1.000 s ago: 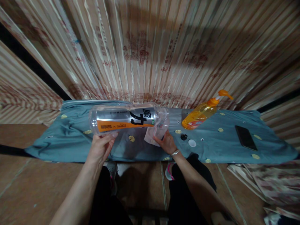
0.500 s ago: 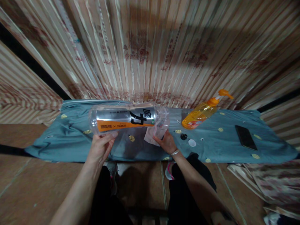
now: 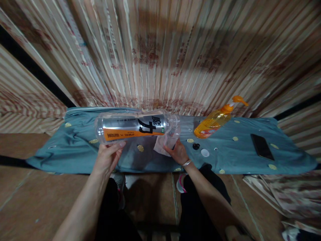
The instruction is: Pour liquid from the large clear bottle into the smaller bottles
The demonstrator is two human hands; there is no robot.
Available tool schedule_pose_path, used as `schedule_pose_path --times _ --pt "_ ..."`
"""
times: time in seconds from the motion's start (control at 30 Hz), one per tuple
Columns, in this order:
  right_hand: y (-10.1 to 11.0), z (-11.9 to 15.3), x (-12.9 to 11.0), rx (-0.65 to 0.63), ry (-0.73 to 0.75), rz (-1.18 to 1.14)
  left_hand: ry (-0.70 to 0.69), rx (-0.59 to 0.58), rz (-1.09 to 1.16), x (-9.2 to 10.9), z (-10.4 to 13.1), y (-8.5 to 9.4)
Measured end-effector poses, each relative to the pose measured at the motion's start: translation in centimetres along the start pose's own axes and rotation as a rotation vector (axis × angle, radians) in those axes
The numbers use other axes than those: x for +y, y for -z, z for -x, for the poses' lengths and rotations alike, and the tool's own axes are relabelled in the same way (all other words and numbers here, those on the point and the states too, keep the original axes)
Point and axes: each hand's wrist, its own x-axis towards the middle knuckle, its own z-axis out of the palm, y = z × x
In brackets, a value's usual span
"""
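My left hand (image 3: 109, 154) grips the lower end of a large clear plastic bottle (image 3: 130, 125) with a silver and orange label. The bottle is held on its side above the blue cloth, its neck end to the right. At that end my right hand (image 3: 178, 153) is closed round a clear see-through container (image 3: 173, 135). A pale pinkish piece (image 3: 160, 146) shows beside my right fingers; whether it is a tissue or part of the container I cannot tell. The two clear things overlap in view, so I cannot tell if they touch.
A pump bottle of orange liquid (image 3: 213, 122) stands to the right on the blue patterned cloth (image 3: 140, 162). Near it lie a small black piece (image 3: 196, 146) and a white disc (image 3: 205, 153). A dark phone (image 3: 262, 147) lies farther right. A striped curtain (image 3: 160, 67) hangs behind.
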Motion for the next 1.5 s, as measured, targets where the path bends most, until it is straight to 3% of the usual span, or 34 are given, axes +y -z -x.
schedule_pose_path --times 0.83,1.17,1.5 --pt "0.47 0.02 -0.49 -0.032 -0.001 0.007 0.005 -0.017 0.005 -0.18 -0.08 0.14" --pt "-0.24 0.07 0.26 0.015 0.032 -0.012 0.016 0.016 0.02 0.13 0.13 -0.3" --pt "0.17 0.09 -0.15 -0.022 -0.006 0.03 -0.002 -0.01 0.037 -0.53 -0.16 0.56"
